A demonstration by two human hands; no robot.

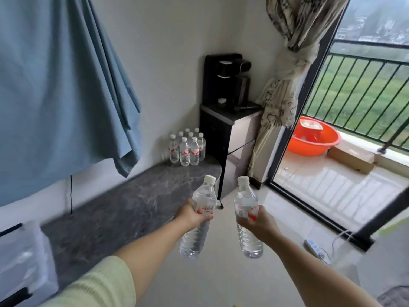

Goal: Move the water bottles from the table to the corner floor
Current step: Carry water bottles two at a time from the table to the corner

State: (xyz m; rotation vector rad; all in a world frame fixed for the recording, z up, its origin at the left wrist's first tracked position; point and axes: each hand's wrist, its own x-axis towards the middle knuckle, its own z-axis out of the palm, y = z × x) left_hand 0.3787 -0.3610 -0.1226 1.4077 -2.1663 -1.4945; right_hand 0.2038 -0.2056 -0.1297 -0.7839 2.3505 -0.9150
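Clear plastic water bottles (187, 149) stand on a matt, marbled grey table (124, 204). The pale floor tiles (254, 275) look glossy.

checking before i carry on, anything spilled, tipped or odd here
No spill or tipped bottle shows. The bottle cluster stands upright on the dark marble-look surface by the wall; each hand holds a capped bottle. Only oddity: a power strip lies loose on the floor.

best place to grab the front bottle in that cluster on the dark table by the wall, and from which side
Grip the front bottle around its labelled middle, coming from the open room-facing side. It stands upright with other bottles packed close behind and beside it, and the wall beyond, so only its front is free. Both the left hand and right hand already hold a bottle each, so one must be freed first.
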